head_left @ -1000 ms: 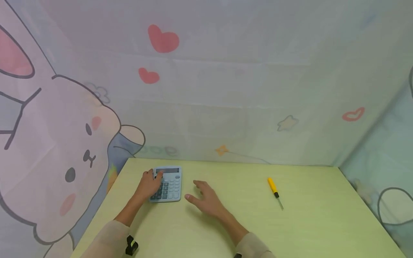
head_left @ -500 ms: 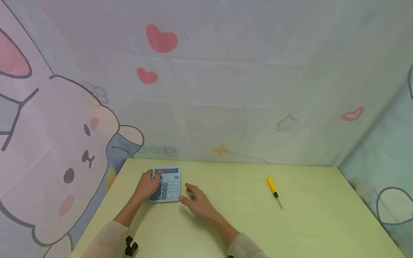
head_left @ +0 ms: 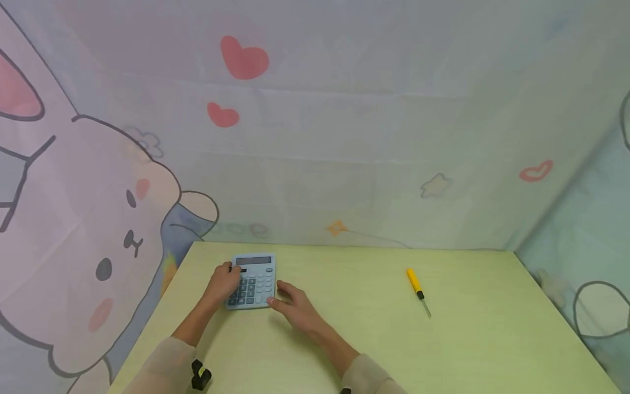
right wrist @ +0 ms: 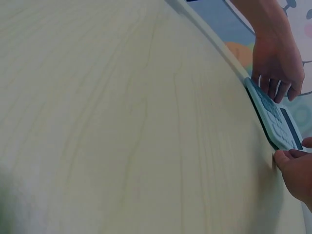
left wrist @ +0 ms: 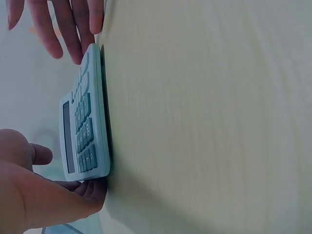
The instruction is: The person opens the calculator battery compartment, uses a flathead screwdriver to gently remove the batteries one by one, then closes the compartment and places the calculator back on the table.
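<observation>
A pale blue calculator with a grey display lies at the table's far left. Its left edge meets the fingers of my left hand. In the left wrist view, the thumb of that left hand stands raised above the calculator. At the opposite edge is my right hand, its thumb by the near right corner. The fingers of the right hand reach down fairly straight beside the calculator in the left wrist view. Contact there is hard to tell. Both hands flank the calculator in the right wrist view.
A screwdriver with a yellow and black handle lies on the right half of the light green table. Behind the table hangs a printed cloth with hearts and a rabbit.
My right hand has moved left to the calculator's right edge. The left thumb has drawn back from the display toward the left edge. The calculator has barely shifted.
</observation>
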`<act>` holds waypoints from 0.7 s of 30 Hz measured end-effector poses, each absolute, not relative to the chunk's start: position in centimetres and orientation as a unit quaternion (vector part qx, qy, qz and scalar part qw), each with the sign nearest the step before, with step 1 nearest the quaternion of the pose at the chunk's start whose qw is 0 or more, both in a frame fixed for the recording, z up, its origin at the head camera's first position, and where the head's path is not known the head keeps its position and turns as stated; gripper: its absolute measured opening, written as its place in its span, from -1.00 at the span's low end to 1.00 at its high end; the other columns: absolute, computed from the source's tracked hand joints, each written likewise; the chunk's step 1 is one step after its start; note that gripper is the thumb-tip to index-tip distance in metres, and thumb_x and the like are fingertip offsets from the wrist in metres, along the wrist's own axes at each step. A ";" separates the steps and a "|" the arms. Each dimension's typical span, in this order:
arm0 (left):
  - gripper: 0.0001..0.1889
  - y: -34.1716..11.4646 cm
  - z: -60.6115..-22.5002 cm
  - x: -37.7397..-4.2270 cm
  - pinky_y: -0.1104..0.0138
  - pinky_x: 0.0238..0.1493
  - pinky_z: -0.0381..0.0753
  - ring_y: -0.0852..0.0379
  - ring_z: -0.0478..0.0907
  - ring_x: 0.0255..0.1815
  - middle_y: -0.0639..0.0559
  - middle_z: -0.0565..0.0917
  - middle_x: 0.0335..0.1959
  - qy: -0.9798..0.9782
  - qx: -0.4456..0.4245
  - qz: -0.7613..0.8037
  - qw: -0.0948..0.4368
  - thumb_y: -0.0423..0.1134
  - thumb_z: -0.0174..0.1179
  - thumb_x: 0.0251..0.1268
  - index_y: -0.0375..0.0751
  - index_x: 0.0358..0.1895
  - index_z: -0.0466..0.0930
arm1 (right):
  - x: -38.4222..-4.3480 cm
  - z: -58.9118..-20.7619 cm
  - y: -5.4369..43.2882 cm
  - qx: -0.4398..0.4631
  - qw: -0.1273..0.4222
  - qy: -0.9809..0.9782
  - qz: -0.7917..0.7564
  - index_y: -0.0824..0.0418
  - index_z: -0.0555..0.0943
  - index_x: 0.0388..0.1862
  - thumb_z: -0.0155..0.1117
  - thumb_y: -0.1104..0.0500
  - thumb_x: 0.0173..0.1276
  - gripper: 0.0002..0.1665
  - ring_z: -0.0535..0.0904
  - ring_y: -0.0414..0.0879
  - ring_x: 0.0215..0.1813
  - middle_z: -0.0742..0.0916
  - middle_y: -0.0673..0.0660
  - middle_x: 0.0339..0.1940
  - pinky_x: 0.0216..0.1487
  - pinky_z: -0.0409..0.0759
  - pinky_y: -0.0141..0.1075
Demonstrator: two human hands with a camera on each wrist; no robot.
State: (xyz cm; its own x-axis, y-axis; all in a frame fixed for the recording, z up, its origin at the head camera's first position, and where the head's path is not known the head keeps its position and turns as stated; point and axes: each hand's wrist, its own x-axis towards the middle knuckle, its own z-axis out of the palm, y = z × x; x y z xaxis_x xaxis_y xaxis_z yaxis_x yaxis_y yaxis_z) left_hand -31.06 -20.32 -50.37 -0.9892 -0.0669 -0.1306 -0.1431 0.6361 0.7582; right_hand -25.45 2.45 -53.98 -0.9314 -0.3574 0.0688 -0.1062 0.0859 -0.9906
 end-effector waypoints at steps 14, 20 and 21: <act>-0.29 -20.2 -50.6 -31.0 -0.22 0.55 0.20 -0.47 0.16 0.59 -0.60 0.18 0.55 0.892 -0.078 0.444 0.040 -0.09 -0.23 0.67 -0.68 0.57 0.03 | -24.9 -53.1 1.7 -0.144 0.104 0.690 -0.702 0.53 0.28 0.58 0.29 0.04 0.60 -0.17 0.29 0.30 0.63 0.44 0.42 0.58 0.60 0.21 0.16; -0.31 -20.2 -50.9 -30.9 -0.24 0.48 0.31 -0.48 0.29 0.50 -0.65 0.26 0.48 0.904 -0.068 0.422 0.019 -0.11 -0.20 0.65 -0.72 0.51 0.14 | -25.3 -53.6 1.7 -0.147 0.107 0.686 -0.705 0.53 0.30 0.57 0.27 0.05 0.62 -0.21 0.36 0.29 0.59 0.49 0.42 0.54 0.56 0.30 0.15; -0.32 -20.2 -50.9 -30.9 -0.24 0.47 0.33 -0.48 0.31 0.49 -0.65 0.27 0.47 0.905 -0.067 0.420 0.018 -0.11 -0.20 0.65 -0.73 0.50 0.15 | -25.3 -53.6 1.7 -0.150 0.109 0.684 -0.705 0.52 0.31 0.57 0.26 0.05 0.62 -0.22 0.38 0.28 0.58 0.51 0.41 0.52 0.55 0.32 0.15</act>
State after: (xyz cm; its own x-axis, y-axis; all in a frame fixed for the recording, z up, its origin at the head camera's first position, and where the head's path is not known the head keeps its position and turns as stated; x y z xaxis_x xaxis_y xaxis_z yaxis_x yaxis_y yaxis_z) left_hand -30.93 -20.18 -50.91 -0.9905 -0.1054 -0.0882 -0.1354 0.6389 0.7573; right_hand -25.35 1.70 -53.64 -0.9311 -0.3594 0.0615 -0.0506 -0.0397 -0.9979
